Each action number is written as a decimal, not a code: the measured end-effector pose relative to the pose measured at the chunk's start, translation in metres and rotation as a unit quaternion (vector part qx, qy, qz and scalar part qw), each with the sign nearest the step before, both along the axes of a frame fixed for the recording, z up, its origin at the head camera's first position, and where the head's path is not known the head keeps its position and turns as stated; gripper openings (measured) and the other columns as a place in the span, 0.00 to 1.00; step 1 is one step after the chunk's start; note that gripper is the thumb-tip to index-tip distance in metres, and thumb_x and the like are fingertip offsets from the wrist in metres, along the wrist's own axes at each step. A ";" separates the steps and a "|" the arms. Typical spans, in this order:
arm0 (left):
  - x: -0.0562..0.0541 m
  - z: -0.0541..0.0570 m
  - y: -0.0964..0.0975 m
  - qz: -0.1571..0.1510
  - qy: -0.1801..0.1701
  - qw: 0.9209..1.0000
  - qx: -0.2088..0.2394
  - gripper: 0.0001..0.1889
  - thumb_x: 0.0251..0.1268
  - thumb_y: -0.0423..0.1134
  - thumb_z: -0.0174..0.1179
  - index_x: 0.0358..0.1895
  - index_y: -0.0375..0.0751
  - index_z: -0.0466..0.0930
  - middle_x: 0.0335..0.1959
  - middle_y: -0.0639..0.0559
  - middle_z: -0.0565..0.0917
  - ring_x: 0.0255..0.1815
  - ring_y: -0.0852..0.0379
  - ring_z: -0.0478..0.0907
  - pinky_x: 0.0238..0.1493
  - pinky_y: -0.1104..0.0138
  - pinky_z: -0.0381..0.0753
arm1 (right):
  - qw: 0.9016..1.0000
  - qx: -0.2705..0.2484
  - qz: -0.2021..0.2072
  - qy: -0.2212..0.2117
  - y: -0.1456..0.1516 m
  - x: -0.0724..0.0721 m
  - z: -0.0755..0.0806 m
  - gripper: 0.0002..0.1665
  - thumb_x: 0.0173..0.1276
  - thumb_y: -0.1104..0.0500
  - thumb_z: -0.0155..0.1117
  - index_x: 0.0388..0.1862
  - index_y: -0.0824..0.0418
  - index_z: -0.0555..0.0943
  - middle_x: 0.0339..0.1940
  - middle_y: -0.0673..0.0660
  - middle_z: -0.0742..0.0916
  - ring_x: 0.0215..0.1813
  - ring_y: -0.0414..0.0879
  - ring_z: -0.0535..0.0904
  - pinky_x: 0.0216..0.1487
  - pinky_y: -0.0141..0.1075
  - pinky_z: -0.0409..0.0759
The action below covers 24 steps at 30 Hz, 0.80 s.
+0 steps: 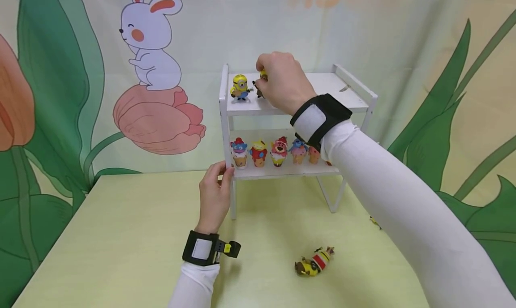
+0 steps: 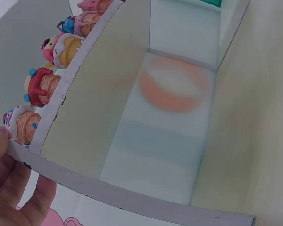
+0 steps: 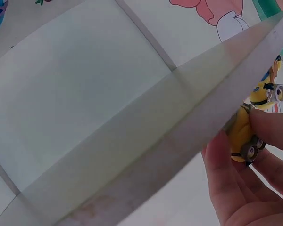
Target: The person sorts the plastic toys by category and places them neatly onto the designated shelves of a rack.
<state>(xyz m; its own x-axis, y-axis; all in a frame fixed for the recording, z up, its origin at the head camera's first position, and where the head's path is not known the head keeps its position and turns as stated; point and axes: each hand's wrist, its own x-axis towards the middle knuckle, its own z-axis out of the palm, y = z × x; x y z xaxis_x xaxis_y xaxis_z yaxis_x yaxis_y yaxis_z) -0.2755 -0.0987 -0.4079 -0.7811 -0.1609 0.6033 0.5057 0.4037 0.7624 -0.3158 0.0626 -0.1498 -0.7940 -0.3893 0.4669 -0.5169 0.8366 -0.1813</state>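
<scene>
My right hand (image 1: 285, 82) pinches a small yellow minion figurine (image 3: 240, 134) with goggles, between thumb and fingers, at the top tier of a white two-tier shelf (image 1: 322, 85). In the head view the hand covers most of this figurine. Beside it on the left stands another minion figurine (image 1: 239, 87), one-eyed with blue bottoms. Lower down, my left hand (image 1: 215, 196) grips the shelf's left front post near the lower tier. The left wrist view shows its fingers (image 2: 40, 193) curled round the white frame.
Several ice-cream-cone character figurines (image 1: 279, 151) line the lower tier. A minion figurine in red and white (image 1: 314, 263) lies on the yellow table (image 1: 133, 236) in front. Another small yellow figurine (image 1: 376, 222) is partly hidden by the right sleeve. A printed cloth (image 1: 209, 30) hangs behind.
</scene>
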 end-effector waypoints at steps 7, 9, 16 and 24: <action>0.001 0.001 0.000 0.005 0.001 1.000 -0.005 0.13 0.73 0.38 0.54 0.55 0.37 0.78 0.46 0.47 0.81 0.45 0.54 0.76 0.41 0.61 0.79 | 1.000 0.015 0.000 -0.001 -0.003 0.001 -0.001 0.17 0.72 0.62 0.58 0.57 0.66 0.79 0.52 0.60 0.84 0.50 0.50 0.79 0.53 0.38 0.76; 0.001 0.001 0.000 0.005 0.000 1.000 -0.004 0.14 0.73 0.38 0.54 0.55 0.37 0.78 0.46 0.47 0.81 0.46 0.54 0.76 0.41 0.61 0.79 | 1.000 0.017 0.001 0.002 -0.003 0.001 -0.001 0.17 0.72 0.62 0.59 0.57 0.67 0.79 0.51 0.61 0.84 0.50 0.50 0.80 0.53 0.38 0.76; 0.002 0.002 0.001 0.006 -0.004 1.000 0.000 0.14 0.73 0.39 0.54 0.55 0.36 0.78 0.46 0.46 0.80 0.46 0.53 0.76 0.42 0.61 0.80 | 0.999 0.029 0.009 0.017 -0.002 -0.001 -0.004 0.17 0.71 0.62 0.60 0.56 0.68 0.79 0.49 0.62 0.84 0.49 0.51 0.80 0.52 0.39 0.76; -0.001 0.001 0.001 0.005 -0.004 1.000 -0.003 0.14 0.73 0.40 0.53 0.54 0.36 0.78 0.46 0.46 0.80 0.46 0.53 0.76 0.42 0.61 0.80 | 0.999 0.045 0.011 0.020 -0.002 -0.001 -0.005 0.18 0.72 0.62 0.59 0.58 0.67 0.78 0.49 0.61 0.84 0.49 0.51 0.79 0.52 0.39 0.76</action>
